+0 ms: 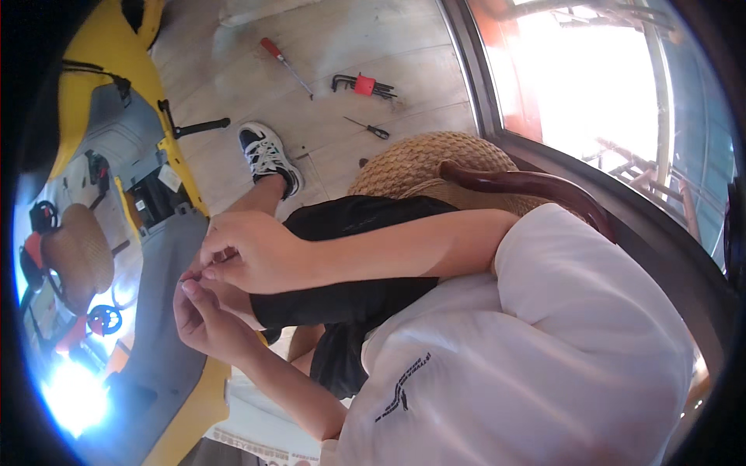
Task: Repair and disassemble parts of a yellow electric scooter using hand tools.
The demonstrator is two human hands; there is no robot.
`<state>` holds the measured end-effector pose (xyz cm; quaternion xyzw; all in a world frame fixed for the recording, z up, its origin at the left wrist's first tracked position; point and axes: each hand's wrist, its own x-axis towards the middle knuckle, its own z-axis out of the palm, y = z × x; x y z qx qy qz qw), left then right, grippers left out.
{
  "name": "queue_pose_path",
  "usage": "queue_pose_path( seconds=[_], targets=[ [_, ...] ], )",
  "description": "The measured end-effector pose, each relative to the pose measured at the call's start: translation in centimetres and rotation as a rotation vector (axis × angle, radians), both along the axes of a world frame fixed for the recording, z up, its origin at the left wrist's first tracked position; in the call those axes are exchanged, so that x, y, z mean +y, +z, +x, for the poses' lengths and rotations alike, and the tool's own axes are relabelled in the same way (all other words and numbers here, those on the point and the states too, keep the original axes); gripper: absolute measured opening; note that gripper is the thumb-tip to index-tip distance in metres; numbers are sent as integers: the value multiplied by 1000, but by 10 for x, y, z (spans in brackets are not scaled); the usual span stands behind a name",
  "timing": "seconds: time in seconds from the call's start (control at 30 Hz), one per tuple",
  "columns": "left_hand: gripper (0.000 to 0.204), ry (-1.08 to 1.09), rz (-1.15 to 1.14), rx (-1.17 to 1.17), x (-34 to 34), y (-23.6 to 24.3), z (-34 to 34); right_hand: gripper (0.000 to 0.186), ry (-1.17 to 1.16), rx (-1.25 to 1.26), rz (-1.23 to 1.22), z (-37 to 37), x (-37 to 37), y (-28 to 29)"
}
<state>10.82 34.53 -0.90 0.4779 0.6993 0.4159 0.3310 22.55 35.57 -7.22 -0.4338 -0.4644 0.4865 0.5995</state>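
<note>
The right hand [260, 252] and left hand [206, 322] meet at their fingertips beside the long grey panel of the yellow-and-grey machine [159, 287], which stands along the left of the view. The right forearm crosses almost level above the black shorts [373, 213], back of the hand uppermost, fingers curled. The left forearm slants up from below, thumb raised toward the right fingertips. Both are drawn into pinches; I cannot tell whether they grasp a tiny piece, or whether either touches the machine.

The machine's shell looks smooth, its grey panel matt and curved around a dark, squarish recess [155, 203]; a straight black lever [203, 126] juts from its yellow edge.

Pale floor [342, 43] spreads right of the machine, bearing a red-handled screwdriver [272, 50], hex keys [381, 90] in a red holder [364, 84] and a small dark-handled screwdriver [378, 132]. Farther right of the machine, a coarsely woven chair [420, 163] with a glossy wooden rail [513, 180] borders this stretch, near a dark door frame [483, 85].
</note>
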Motion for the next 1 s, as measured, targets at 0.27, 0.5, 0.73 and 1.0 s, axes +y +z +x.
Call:
queue_pose_path(
  seconds=[0.27, 0.5, 0.73, 1.0],
  targets=[
    [21, -64, 68, 436, 11, -26, 14, 19, 495, 79, -143, 28, 28, -32],
    [28, 29, 161, 694, 9, -27, 22, 23, 543, -115, -193, 41, 55, -93],
    [31, 23, 255, 919, 2, -25, 21, 40, -314, -623, -1047, 135, 61, -312],
    [32, 144, 252, 902, -5, -32, 9, 59, 13, -1307, -1034, 223, 29, -362]
  ],
)
